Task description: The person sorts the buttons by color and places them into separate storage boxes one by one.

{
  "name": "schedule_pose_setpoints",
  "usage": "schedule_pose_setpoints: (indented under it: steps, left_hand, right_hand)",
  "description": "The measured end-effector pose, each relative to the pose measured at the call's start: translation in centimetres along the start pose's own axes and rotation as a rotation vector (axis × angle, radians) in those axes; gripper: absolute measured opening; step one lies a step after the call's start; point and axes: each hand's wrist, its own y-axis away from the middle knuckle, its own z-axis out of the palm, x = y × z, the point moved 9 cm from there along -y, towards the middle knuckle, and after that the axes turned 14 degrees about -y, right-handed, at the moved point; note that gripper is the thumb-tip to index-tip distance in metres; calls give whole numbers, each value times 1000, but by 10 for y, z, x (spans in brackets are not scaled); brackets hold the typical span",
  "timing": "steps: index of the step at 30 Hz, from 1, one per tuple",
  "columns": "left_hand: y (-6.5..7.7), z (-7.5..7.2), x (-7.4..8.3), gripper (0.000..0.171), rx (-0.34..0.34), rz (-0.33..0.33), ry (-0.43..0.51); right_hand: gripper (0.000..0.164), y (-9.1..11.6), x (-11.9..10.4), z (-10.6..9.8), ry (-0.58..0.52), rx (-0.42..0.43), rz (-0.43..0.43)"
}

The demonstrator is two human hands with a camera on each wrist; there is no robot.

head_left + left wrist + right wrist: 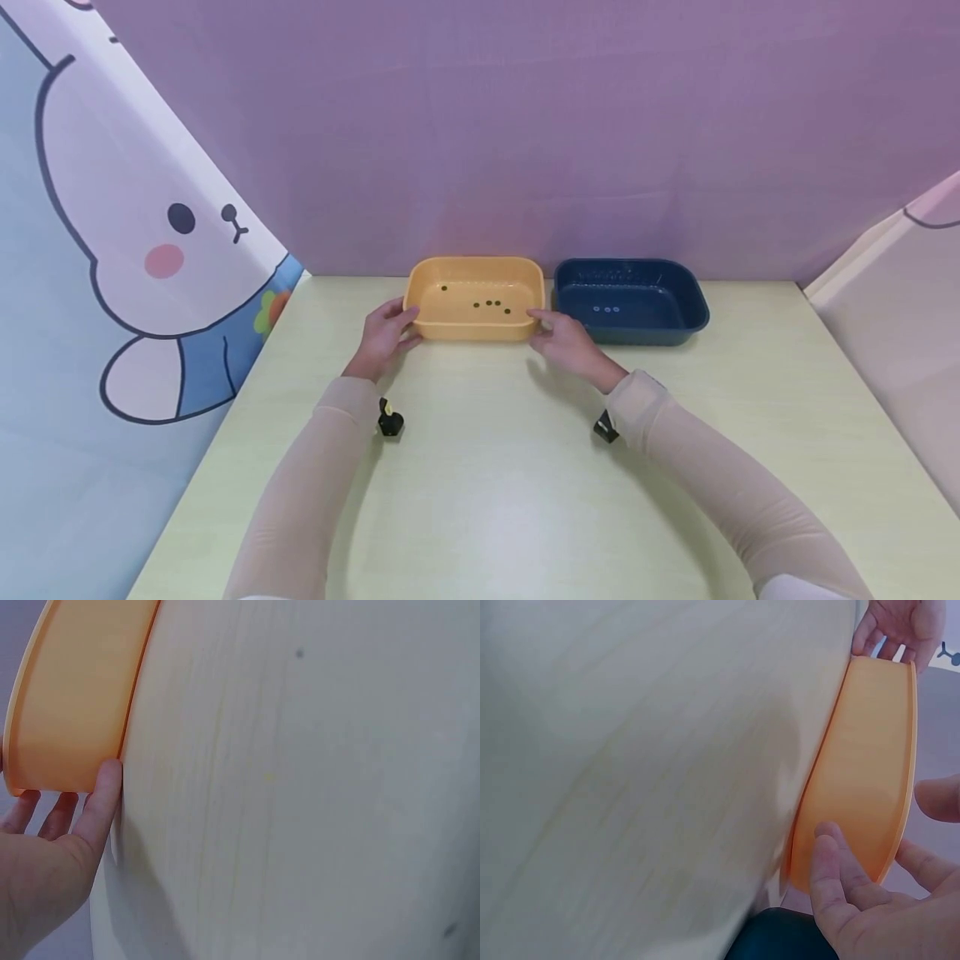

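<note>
A yellow plastic basin stands on the table against the back wall, with several small dark round spots on its floor; whether these are holes or loose pieces I cannot tell. At its left end my left hand grips the front corner, fingertips against the end wall in the left wrist view. My right hand holds the right end; in the right wrist view two fingers press the outer front wall and the thumb is by the rim.
Close to the right of the yellow basin stands a dark blue basin with several small pale spots on its floor. A purple cloth wall rises behind both. The pale table stretches toward me. Black devices show beside both wrists.
</note>
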Motion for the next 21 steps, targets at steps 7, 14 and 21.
schedule_pose_setpoints:
  steps: [7,14,21]
  left_hand:
    - [0,1,0,56,16,-13,-1]
    - [0,1,-2,57,10,-31,9]
    - [-4,-5,2,55,23,-16,-23]
  right_hand:
    - [57,0,2,1,-6,-6,8]
    - [57,5,1,-1,-10,-15,10]
    - [51,17,-5,-16,8,31,-36]
